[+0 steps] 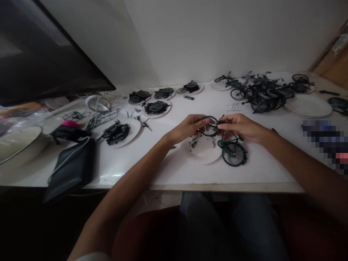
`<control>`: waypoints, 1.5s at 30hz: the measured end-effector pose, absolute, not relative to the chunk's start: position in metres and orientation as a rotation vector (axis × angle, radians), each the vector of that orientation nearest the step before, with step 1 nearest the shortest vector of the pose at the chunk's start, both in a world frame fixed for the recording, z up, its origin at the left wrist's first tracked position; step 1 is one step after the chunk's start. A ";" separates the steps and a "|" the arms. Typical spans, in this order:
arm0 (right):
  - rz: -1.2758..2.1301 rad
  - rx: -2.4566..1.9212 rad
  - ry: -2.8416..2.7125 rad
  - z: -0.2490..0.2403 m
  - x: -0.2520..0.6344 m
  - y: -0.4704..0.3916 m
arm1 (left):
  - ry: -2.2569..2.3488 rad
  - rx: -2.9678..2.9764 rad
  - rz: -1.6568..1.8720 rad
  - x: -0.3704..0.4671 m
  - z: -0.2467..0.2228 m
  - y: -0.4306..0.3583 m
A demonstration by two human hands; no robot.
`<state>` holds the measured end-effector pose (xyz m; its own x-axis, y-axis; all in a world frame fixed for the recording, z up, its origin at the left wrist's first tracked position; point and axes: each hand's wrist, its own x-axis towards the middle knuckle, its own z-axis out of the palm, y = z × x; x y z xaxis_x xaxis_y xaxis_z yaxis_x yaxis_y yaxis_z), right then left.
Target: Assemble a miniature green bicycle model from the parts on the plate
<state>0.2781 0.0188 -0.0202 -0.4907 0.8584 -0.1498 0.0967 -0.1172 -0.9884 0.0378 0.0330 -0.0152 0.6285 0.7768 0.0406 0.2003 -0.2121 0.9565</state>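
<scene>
My left hand (191, 125) pinches a small spoked wheel (208, 127) above a paper plate. The frame of a dark green model bicycle (230, 137) is gripped by my right hand (240, 126), whose thumb touches the edge of the same wheel. The bicycle's other wheel (234, 153) hangs below that hand, fitted to the frame. Whether the pinched wheel sits in the fork cannot be made out. Under the hands, the white paper plate (202, 156) carries a few small dark and grey parts.
Several model bicycles (261, 94) crowd the back right beside stacked plates (308, 105). Plates of bicycle parts (118, 132) stand to the left and back. A black pouch (72, 163) overhangs the front edge near a bowl (20, 143). A monitor (49, 54) looms upper left.
</scene>
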 end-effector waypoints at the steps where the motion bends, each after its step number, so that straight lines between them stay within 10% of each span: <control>1: 1.669 -1.070 -1.567 -0.020 0.278 0.018 | 0.802 1.732 0.648 0.039 -0.015 0.032; 45: 1.574 -1.162 -1.644 -0.016 0.286 0.018 | 1.045 2.261 0.869 0.024 0.002 0.040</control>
<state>0.2855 0.0183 -0.0158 -0.4541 0.8769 -0.1576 0.1953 -0.0747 -0.9779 0.0245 0.0396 0.0015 0.5019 0.7958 0.3387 0.4783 -0.5817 0.6579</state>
